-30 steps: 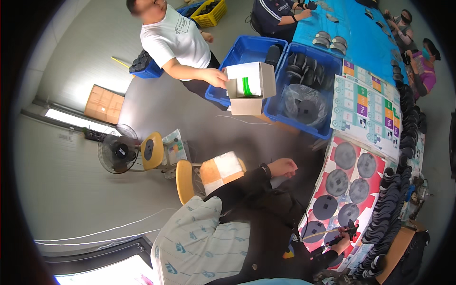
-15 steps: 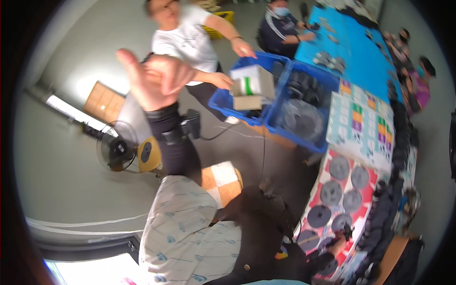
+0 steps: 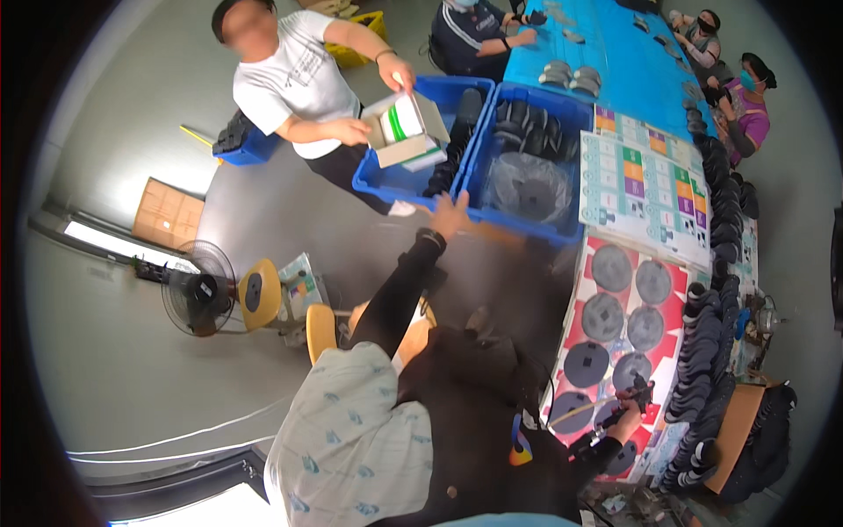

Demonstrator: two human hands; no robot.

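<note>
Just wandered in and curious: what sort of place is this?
Probably a workshop or small factory: dark discs laid in rows, blue bins holding dark parts, and people around a blue table.

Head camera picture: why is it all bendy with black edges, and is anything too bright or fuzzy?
In the head view, the wide fisheye lens bends straight edges and the corners go dark; at its lower left, a flat white surface glares; near its middle, the bare left hand looks slightly soft, while the round grey discs show clear outlines.
</note>
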